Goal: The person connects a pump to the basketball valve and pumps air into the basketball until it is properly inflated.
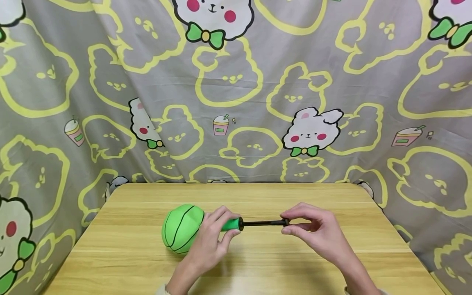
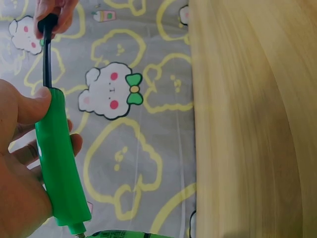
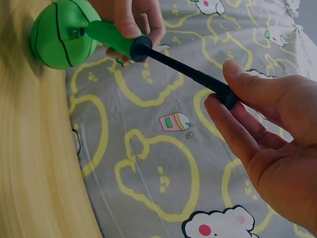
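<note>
A green ball (image 1: 180,229) with black lines sits on the table at the left, its surface slightly creased. From it a green hand pump (image 2: 59,158) extends to the right, its tip meeting the ball in the right wrist view. My left hand (image 1: 212,235) grips the green pump barrel, thumb and fingers on opposite sides. The black plunger rod (image 3: 185,69) is drawn out of the barrel. At the rod's end, my right hand (image 1: 317,229) pinches the black pump handle (image 3: 228,96) between thumb and fingers.
Both hands work above a wood-grain table (image 1: 129,270). Behind it hangs a grey curtain (image 1: 236,94) printed with yellow outlines and white cartoon animals, reaching down past the table's back edge.
</note>
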Demonstrator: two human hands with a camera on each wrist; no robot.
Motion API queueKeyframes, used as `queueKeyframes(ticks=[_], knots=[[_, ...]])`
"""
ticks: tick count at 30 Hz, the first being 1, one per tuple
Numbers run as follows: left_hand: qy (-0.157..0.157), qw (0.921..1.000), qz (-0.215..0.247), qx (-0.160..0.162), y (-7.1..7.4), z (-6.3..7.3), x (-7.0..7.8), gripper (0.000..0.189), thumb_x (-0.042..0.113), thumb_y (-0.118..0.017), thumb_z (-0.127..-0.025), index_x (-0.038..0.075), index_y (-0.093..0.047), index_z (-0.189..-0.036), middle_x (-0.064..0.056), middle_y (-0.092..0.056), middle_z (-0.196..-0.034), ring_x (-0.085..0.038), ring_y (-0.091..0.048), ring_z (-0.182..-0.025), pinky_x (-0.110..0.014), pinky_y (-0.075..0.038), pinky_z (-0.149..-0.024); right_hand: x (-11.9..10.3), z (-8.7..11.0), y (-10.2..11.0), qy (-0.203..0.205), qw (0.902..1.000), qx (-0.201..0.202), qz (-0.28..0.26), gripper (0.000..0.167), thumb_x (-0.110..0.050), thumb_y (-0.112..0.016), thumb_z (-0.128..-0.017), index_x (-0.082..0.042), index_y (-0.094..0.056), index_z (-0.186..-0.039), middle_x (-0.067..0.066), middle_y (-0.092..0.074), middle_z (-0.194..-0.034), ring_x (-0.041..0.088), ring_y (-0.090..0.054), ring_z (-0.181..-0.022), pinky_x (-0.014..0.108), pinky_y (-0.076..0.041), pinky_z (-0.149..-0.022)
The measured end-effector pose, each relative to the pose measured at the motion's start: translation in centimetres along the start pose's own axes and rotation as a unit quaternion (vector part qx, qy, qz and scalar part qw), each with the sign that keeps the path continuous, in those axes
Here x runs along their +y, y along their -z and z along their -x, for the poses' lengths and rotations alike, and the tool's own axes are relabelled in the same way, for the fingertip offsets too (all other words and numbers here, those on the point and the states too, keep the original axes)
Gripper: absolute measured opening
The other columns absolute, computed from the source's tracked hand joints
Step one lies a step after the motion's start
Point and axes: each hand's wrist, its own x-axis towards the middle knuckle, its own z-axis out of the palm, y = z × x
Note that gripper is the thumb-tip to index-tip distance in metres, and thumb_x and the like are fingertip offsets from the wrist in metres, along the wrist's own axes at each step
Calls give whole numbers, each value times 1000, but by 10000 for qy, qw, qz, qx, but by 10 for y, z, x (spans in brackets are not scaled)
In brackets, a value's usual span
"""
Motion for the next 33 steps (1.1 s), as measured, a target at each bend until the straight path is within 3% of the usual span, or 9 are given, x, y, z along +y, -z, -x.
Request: queueKeyframes(ticks=[4,11,27,33], knots=[[-13,10000,40,33,-1,0,1,20,26,-72,-96,17,-70,-114,14,-58,-103,-3,-58,-94,-35,-43,-87,2,-1,-8,181,9998,99,45,31,12,-80,-79,-1,-76,-107,17,-71,-102,20,-70,-95,43,-60,-71],[-165,9997,-22,151,-3,1,2,23,24,-74,-93,15,-71,-113,13,-59,-102,-3,-58,-92,-33,-41,-85,9,-2,-25,107,9998,153,20,29,7,-81,-81,-4,-77,-107,18,-72,-100,20,-71,-94,41,-60,-70],[-370,9993,-56,-4,-13,1,7,24,20,-78,-88,16,-70,-110,12,-60,-103,-3,-58,-90,-33,-39,-85,35,1,-67,622,9968,458,-192,28,7,-82,-80,-1,-77,-107,19,-72,-99,22,-73,-92,39,-59,-67],[-384,9991,-165,-27,-16,2,7,23,22,-77,-89,16,-69,-110,11,-59,-102,-4,-58,-89,-33,-39,-84,38,1,-68,443,9983,315,-200,26,3,-81,-83,-2,-77,-108,18,-72,-101,25,-72,-95,39,-60,-71]])
